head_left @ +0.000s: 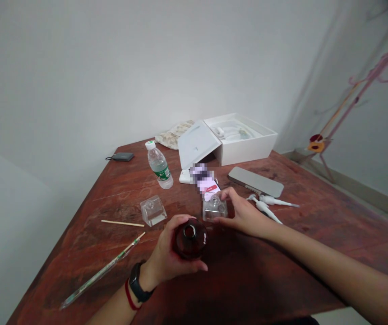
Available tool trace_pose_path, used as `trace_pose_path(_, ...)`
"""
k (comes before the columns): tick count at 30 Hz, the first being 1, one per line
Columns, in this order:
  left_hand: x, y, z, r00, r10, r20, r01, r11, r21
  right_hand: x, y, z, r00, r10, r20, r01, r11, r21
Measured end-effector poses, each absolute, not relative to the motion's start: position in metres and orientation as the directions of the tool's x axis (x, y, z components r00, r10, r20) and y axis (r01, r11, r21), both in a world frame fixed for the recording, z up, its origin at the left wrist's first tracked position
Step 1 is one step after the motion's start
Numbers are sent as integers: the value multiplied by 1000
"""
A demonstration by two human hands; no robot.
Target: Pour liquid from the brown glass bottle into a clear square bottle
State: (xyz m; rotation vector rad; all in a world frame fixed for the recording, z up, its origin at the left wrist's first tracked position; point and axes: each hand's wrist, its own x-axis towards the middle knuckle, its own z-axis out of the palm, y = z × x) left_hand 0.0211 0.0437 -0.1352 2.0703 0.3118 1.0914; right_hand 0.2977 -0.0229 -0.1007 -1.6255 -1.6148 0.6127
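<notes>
My left hand (167,257) is wrapped round a dark brown round glass bottle (190,239) with an open mouth, standing on the wooden table (282,280). A black watch and a red band sit on that wrist. My right hand (244,214) reaches to a small clear square glass bottle (214,208) just behind the brown one, thumb and fingers closed on its sides. A second clear glass bottle (153,210) stands apart to the left.
A thin wooden stick (122,223) and a long glass rod (101,271) lie at left. A water bottle (159,165), an open white box (228,140), a silver case (255,181), two white pipettes (270,205), a phone (207,183) and a black device (122,156) lie behind.
</notes>
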Motion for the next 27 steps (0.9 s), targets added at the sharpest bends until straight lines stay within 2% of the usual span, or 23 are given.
trace_pose_path(5,21,42,-131,628,534,566,-108,-661,743,299,-22,-106,82,973,215,617,119,-778)
trace_pose_path(13,23,42,-126,644,505,574,-137,-663,736,298,-22,-107,61,980,188,611,113,-784)
trace_pose_path(18,23,44,-130,635,496,592,-170,-658,734,301,-21,-106,7,965,263,573,212,-791)
trace_pose_path(23,23,44,-132,644,506,573,-158,-645,747,306,-20,-100,-44,906,422,568,370,-735)
trace_pose_path(27,22,42,-131,652,517,555,-147,-632,761,309,-23,-97,31,866,499,554,401,-730)
